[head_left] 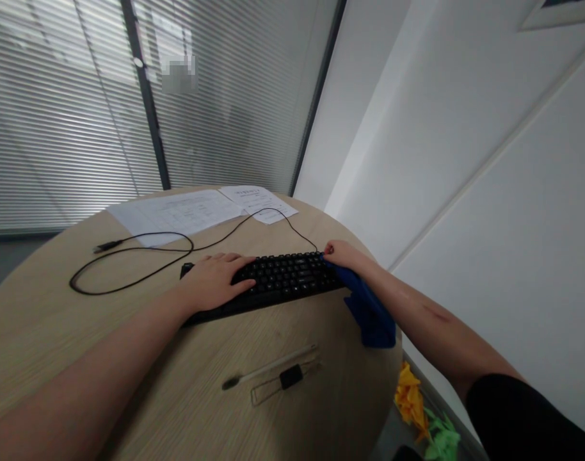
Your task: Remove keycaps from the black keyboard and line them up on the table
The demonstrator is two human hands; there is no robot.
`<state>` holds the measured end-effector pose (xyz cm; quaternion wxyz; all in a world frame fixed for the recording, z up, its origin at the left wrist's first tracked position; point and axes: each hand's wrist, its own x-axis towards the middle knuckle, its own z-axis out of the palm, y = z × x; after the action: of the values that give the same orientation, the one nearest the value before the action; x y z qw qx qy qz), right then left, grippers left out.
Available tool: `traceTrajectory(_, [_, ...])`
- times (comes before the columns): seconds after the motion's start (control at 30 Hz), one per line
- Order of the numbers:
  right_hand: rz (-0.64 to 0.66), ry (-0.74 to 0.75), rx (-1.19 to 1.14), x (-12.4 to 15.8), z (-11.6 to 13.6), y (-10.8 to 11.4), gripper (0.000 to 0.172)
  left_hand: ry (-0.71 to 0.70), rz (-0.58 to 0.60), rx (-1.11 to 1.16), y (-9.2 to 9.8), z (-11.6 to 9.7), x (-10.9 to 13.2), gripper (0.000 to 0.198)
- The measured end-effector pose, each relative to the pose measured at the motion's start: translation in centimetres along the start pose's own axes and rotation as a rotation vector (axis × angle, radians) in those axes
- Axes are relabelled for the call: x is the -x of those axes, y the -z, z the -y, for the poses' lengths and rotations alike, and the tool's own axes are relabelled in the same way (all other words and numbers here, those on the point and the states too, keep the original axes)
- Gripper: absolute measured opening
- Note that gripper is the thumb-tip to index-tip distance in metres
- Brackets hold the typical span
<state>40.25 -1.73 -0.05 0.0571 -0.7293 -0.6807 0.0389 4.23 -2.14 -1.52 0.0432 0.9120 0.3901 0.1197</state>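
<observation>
A black keyboard (292, 276) lies on the round wooden table (201, 384). Across its left part rests my left hand (218, 280), open, palm down with the fingers and thumb apart. My right hand (339, 252) is closed on a blue cloth (372, 314) at the keyboard's far right corner. The cloth hangs from that hand down over the tabletop near the right edge. In front of the keyboard lie a toothbrush (268, 367) with a dark head and a wire keycap puller (291, 376) with a black middle.
The keyboard's black USB cable (192, 246) loops over the table's left and back. Two printed paper sheets (177, 211) lie at the far edge. Orange (410, 397) and green crumpled material (441, 435) sits on the floor at right. A white wall (465, 160) stands close on the right.
</observation>
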Motion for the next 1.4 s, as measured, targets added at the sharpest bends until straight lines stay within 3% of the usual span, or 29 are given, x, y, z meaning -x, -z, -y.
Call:
traceTrajectory(0.2, [0.091, -0.010, 0.065, -0.9, 0.2, 0.2, 0.016, 0.032, 0.003, -0.008, -0.4, 0.2, -0.2, 0.065])
traceTrajectory(0.47, [0.141, -0.029, 0.045, 1.3, -0.1, 0.0, 0.011, 0.032, 0.005, -0.004, -0.4, 0.2, -0.3, 0.067])
traceTrajectory(0.87, [-0.012, -0.047, -0.067, 6.0, -0.9, -0.7, 0.020, 0.044, 0.009, -0.030, -0.2, 0.0, -0.3, 0.067])
traceTrajectory(1.07, [-0.151, -0.036, -0.102, 8.9, -1.7, -1.7, 0.015, 0.016, -0.007, -0.033, -0.2, 0.1, -0.2, 0.067])
traceTrajectory(1.23, [-0.185, 0.065, 0.039, 10.6, -2.9, -1.8, 0.012, 0.005, -0.001, -0.047, -0.2, 0.2, -0.2, 0.067])
traceTrajectory(1.4, [-0.190, 0.132, 0.131, 10.5, -5.7, -1.7, 0.010, -0.015, -0.002, -0.040, -0.2, 0.4, -0.3, 0.067])
